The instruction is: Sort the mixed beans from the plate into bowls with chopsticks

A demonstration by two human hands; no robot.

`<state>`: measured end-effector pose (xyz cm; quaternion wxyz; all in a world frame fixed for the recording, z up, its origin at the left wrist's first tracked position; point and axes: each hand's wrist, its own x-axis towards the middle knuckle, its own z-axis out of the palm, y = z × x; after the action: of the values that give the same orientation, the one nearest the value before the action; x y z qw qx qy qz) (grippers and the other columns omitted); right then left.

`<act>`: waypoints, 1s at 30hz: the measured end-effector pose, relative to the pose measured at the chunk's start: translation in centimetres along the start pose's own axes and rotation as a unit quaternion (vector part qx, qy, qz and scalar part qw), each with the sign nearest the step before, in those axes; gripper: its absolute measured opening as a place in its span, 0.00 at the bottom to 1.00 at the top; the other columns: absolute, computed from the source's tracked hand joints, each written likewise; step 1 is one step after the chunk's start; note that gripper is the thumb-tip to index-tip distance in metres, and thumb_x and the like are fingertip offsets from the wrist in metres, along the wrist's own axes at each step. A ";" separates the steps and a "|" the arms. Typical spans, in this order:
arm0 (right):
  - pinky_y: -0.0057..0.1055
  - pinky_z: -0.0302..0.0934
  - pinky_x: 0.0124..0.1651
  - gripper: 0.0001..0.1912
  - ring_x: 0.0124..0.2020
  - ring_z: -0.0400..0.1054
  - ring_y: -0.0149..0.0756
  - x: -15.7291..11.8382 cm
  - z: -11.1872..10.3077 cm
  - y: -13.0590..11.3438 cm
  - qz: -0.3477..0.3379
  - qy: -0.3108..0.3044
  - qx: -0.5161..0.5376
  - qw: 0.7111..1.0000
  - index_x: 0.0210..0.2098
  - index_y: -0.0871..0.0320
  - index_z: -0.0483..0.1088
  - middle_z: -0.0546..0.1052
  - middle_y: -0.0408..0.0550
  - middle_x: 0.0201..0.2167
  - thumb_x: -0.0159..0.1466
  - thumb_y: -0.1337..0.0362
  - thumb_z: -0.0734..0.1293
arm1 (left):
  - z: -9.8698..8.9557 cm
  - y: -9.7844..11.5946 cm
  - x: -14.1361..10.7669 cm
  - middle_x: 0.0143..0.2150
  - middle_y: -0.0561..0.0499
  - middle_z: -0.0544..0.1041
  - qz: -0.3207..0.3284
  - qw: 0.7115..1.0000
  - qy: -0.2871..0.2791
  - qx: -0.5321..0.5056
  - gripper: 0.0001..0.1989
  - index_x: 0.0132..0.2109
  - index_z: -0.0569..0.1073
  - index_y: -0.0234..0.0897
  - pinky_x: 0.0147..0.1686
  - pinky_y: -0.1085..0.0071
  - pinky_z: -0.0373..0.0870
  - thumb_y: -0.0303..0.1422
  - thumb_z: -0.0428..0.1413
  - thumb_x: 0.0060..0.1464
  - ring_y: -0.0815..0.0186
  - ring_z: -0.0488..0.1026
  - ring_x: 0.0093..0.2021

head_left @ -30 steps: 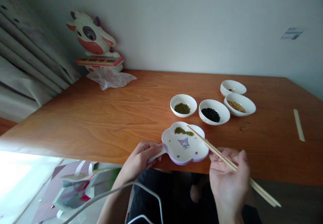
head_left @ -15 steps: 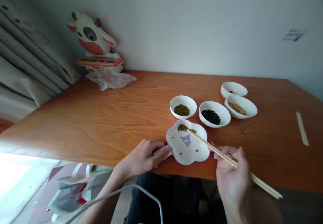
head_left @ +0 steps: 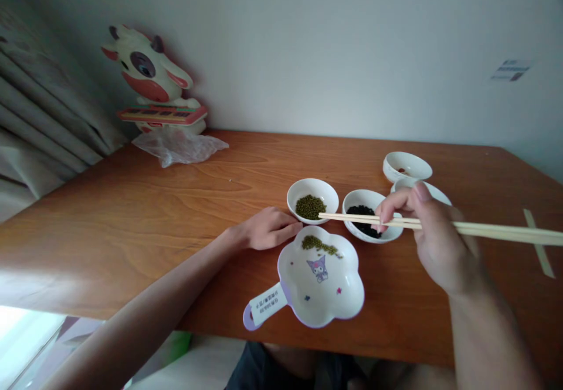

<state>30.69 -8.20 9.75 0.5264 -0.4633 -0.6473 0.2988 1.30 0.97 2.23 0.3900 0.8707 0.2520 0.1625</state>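
My right hand grips a pair of light wooden chopsticks, held nearly level. Their tips, close together, are over the front rim of a white bowl of green mung beans; I see no bean between them. My left hand rests on the table with fingers stretched toward that bowl's front side; whether they touch it is unclear. Just in front sits a white flower-shaped dish with a purple rim, a labelled handle and a cartoon print. Some mung beans lie along its far edge.
A bowl of black beans stands right of the mung beans, partly behind my right fingers. Behind my hand are a partly covered bowl and another white bowl. A cow toy keyboard and plastic bag lie back left.
My left hand has let go of the dish's handle and moved forward beside the mung bean bowl. My right hand has lifted the chopsticks from the dish to that bowl.
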 end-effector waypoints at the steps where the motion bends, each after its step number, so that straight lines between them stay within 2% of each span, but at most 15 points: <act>1: 0.38 0.63 0.43 0.33 0.34 0.73 0.40 0.8 -0.1 0.0 -0.007 -0.012 -0.003 1.000 0.28 0.55 0.77 0.78 0.48 0.28 0.77 0.43 0.56 | 0.2 -0.3 0.1 0.27 0.51 0.72 0.013 1.000 -0.002 -0.001 0.26 0.27 0.68 0.37 0.30 0.69 0.55 0.43 0.48 0.74 0.68 0.63 0.26; 4: 0.37 0.63 0.40 0.32 0.32 0.71 0.39 1.3 -0.2 0.5 -0.019 0.000 0.024 1.000 0.27 0.55 0.76 0.76 0.48 0.26 0.77 0.43 0.56 | 0.9 -1.1 -0.2 0.26 0.51 0.70 0.016 1.000 -0.006 0.012 0.26 0.27 0.64 0.38 0.31 0.68 0.56 0.42 0.44 0.76 0.68 0.62 0.26; 7: 0.36 0.62 0.38 0.32 0.33 0.70 0.39 -0.2 0.0 1.2 -0.005 0.024 0.032 0.999 0.27 0.54 0.76 0.76 0.48 0.26 0.77 0.43 0.56 | 1.3 -1.4 -0.6 0.25 0.50 0.68 0.031 0.999 -0.016 0.033 0.26 0.27 0.64 0.38 0.31 0.67 0.56 0.43 0.44 0.76 0.66 0.61 0.26; 11: 0.36 0.63 0.42 0.32 0.35 0.71 0.40 -2.3 -0.1 1.9 0.005 0.050 0.026 0.998 0.28 0.53 0.77 0.76 0.47 0.27 0.78 0.45 0.55 | 1.4 -1.4 -0.7 0.25 0.49 0.69 0.053 0.998 -0.022 0.038 0.24 0.27 0.66 0.39 0.31 0.65 0.57 0.41 0.46 0.74 0.65 0.62 0.26; 15: 0.37 0.62 0.43 0.34 0.38 0.71 0.40 -3.1 -0.6 1.8 0.015 0.085 0.001 0.996 0.28 0.52 0.77 0.76 0.47 0.27 0.78 0.43 0.53 | 1.5 -1.7 -0.6 0.25 0.49 0.70 0.056 0.997 -0.022 0.049 0.24 0.28 0.67 0.39 0.31 0.66 0.57 0.39 0.45 0.75 0.65 0.63 0.25; 18: 0.37 0.61 0.43 0.36 0.38 0.71 0.41 -3.7 -0.7 1.6 0.023 0.097 -0.009 0.995 0.27 0.52 0.76 0.75 0.47 0.27 0.79 0.43 0.50 | 1.6 -1.9 -0.7 0.25 0.48 0.71 0.049 0.997 -0.030 0.051 0.25 0.28 0.69 0.40 0.31 0.65 0.58 0.41 0.45 0.75 0.64 0.64 0.25; 22: 0.38 0.60 0.42 0.33 0.36 0.71 0.41 -4.4 0.3 1.4 0.014 0.053 -0.039 0.998 0.29 0.52 0.74 0.76 0.47 0.28 0.79 0.46 0.49 | 1.7 -1.9 -0.9 0.26 0.46 0.71 0.033 0.998 -0.039 0.045 0.27 0.28 0.67 0.40 0.33 0.64 0.59 0.44 0.44 0.76 0.63 0.65 0.27; 27: 0.38 0.60 0.43 0.29 0.34 0.70 0.39 -4.3 2.8 1.7 0.005 -0.041 -0.045 0.998 0.31 0.52 0.71 0.75 0.45 0.29 0.80 0.51 0.50 | 1.6 -1.5 -1.1 0.27 0.47 0.70 0.062 0.996 -0.033 0.053 0.25 0.29 0.67 0.39 0.32 0.63 0.57 0.40 0.42 0.76 0.63 0.63 0.27; 30: 0.39 0.59 0.41 0.32 0.32 0.68 0.39 -4.3 3.4 2.3 0.016 -0.077 -0.042 0.996 0.31 0.53 0.70 0.73 0.45 0.28 0.80 0.47 0.46 | 1.5 -1.3 -1.2 0.27 0.48 0.70 0.066 0.996 -0.026 0.046 0.24 0.29 0.67 0.39 0.32 0.63 0.57 0.39 0.42 0.76 0.64 0.63 0.27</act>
<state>28.19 -10.94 5.12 0.4506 -0.4709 -0.6902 0.3144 0.62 0.08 0.19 0.3447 0.9062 0.1907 0.1538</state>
